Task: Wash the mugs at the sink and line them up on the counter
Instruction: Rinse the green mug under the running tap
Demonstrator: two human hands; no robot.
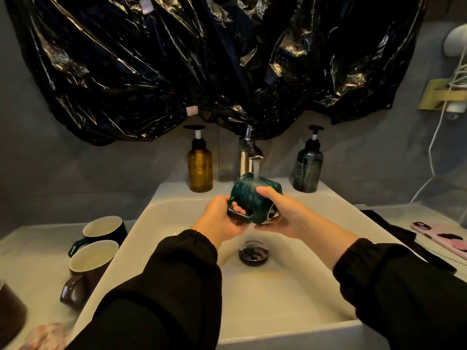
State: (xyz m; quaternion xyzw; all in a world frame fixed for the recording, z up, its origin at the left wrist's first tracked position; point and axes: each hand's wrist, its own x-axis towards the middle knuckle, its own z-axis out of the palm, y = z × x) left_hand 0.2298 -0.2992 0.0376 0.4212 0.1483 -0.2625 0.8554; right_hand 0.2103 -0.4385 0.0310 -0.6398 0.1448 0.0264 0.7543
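A dark green mug (250,198) lies on its side under the running tap (249,154), over the white sink (177,213). Water falls on its outer wall. My left hand (222,218) grips its handle, fingers through the loop. My right hand (280,213) holds the mug's rim end, thumb across the body. On the counter to the left stand a dark green mug (106,231) and a brown mug (87,267), both upright with cream insides. Part of another brown mug (10,311) shows at the left edge.
An amber pump bottle (199,165) and a dark pump bottle (308,168) flank the tap. The drain plug (253,253) sits in the basin. A pink phone (439,236) and a black item lie on the right counter. A pinkish cloth (45,335) is at bottom left.
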